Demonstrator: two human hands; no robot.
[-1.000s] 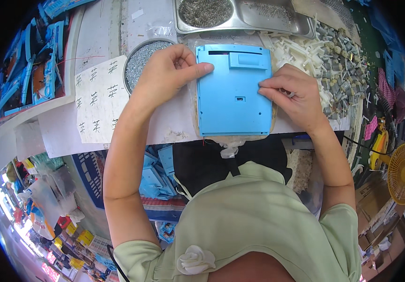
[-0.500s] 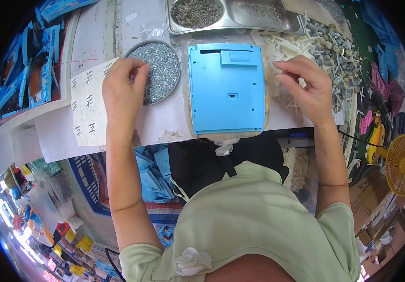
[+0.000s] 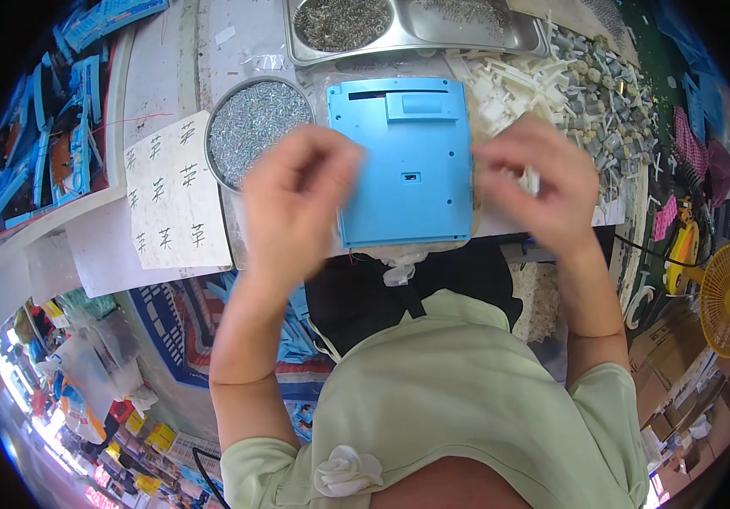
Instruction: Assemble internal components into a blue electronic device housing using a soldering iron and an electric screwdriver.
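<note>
A light blue plastic case (image 3: 399, 191) lies flat in front of me, with a raised block near its far edge and a small slot in its middle. My left hand (image 3: 293, 199), blurred, reaches the left edge of the case with thumb and fingers pinched together; whatever they hold is too small to make out. Off the right edge, my right hand (image 3: 547, 182) is curled and also smeared. A small whitish bit (image 3: 530, 180) shows among its fingers, its kind unclear. A round tray of small silver screws (image 3: 259, 123) stands left of the case, behind my left hand.
White plastic parts (image 3: 513, 89) and grey cylindrical parts (image 3: 607, 106) are heaped at the right. A steel tray (image 3: 433, 51) of small metal pieces stands at the back. A handwritten sheet (image 3: 174, 199) lies left. Blue parts fill a crate (image 3: 115, 110); a yellow fan (image 3: 725, 297) is far right.
My left hand has moved right, from the screw tray to the left edge of the case. My right hand has come lower and a little left, closer to the case's right edge.
</note>
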